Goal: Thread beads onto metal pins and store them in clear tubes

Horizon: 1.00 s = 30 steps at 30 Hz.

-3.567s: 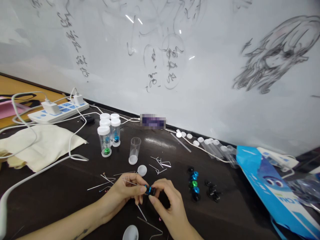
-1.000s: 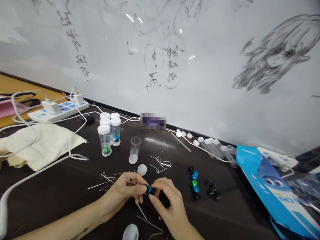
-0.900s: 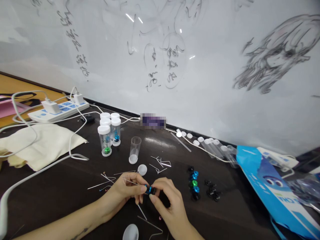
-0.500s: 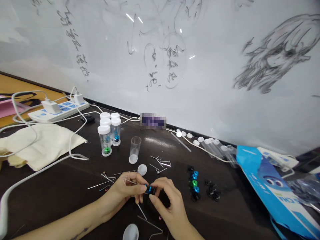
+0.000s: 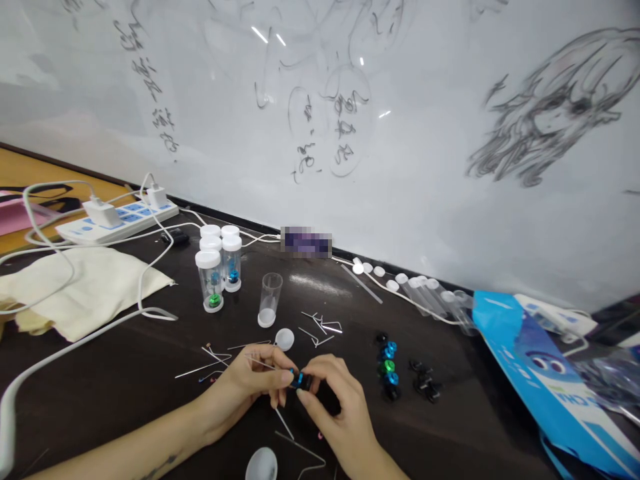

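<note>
My left hand (image 5: 260,375) pinches a thin metal wire (image 5: 261,362) together with a small blue and black spool-like part (image 5: 300,379). My right hand (image 5: 337,393) has its fingers closed on the other side of that same part. Fingertips partly hide it, so how the wire meets it cannot be made out. Just beyond my hands lies a white cap (image 5: 285,339). A clear tube with a white base (image 5: 271,300) stands upright farther back. Below my hands, a bent wire (image 5: 307,452) lies beside a white round cap (image 5: 261,464).
Capped tubes (image 5: 210,283) with coloured parts stand at left-centre. Bent wires (image 5: 320,327) lie mid-table. Blue, green and black spools (image 5: 389,367) form a row beside black clips (image 5: 425,383). A blue bag (image 5: 540,380) is at right; a cloth (image 5: 85,287) and power strip (image 5: 125,220) are left.
</note>
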Each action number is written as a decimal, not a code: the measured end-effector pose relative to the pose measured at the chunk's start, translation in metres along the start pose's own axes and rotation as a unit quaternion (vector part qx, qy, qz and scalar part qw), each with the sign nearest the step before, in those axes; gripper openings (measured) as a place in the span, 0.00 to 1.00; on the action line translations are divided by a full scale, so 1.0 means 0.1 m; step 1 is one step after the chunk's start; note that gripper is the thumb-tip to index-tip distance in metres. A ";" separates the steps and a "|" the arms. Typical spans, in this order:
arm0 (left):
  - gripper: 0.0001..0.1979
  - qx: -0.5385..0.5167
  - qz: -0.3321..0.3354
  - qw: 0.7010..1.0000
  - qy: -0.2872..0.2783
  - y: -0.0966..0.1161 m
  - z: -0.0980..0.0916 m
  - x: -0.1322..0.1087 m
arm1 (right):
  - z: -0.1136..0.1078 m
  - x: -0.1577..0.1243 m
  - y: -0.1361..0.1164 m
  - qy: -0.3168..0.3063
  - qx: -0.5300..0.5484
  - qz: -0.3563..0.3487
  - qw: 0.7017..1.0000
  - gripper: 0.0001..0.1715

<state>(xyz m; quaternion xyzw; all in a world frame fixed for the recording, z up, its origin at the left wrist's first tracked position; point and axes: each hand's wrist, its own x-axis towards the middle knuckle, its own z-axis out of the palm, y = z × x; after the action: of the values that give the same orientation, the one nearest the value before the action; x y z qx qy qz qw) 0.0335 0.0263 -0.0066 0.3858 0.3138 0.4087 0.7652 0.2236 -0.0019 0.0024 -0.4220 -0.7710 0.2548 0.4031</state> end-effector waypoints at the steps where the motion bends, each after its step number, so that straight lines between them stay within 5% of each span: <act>1: 0.08 0.000 -0.001 1.000 -0.001 0.00 0.00 0.00 | 0.00 0.00 0.00 -0.002 0.000 -0.001 1.000 0.03; 30: 0.08 -0.005 0.001 1.000 -0.001 -0.01 -0.01 0.00 | 0.00 0.01 -0.01 0.001 -0.011 0.001 1.000 0.04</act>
<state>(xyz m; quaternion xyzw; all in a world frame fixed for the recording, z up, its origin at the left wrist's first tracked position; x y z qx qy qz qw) 0.0329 0.0266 -0.0084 0.3827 0.3108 0.4108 0.7669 0.2231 -0.0017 0.0030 -0.4273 -0.7728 0.2466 0.3993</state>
